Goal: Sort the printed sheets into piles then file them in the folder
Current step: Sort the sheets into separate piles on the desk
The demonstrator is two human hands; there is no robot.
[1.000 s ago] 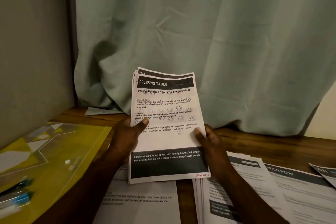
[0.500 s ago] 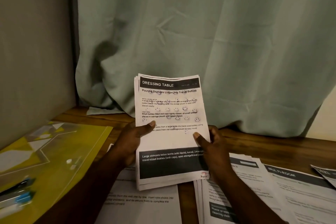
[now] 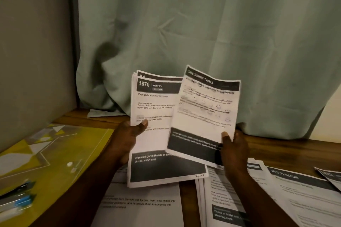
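Sorting step: left grip [image 3: 127, 140] holds the stack [image 3: 156, 138] above the desk [image 3: 276, 146], right grip [image 3: 234, 151] pinches one Dressing Table sheet [image 3: 204, 114] beside it, which next needs its matching spot among the piles [image 3: 227, 199] below.

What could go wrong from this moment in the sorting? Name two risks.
1. The right hand pinches the Dressing Table sheet by one lower corner only; it may flop or crease.
2. The piles on the table lie close together, so the sheet could land on the wrong one.
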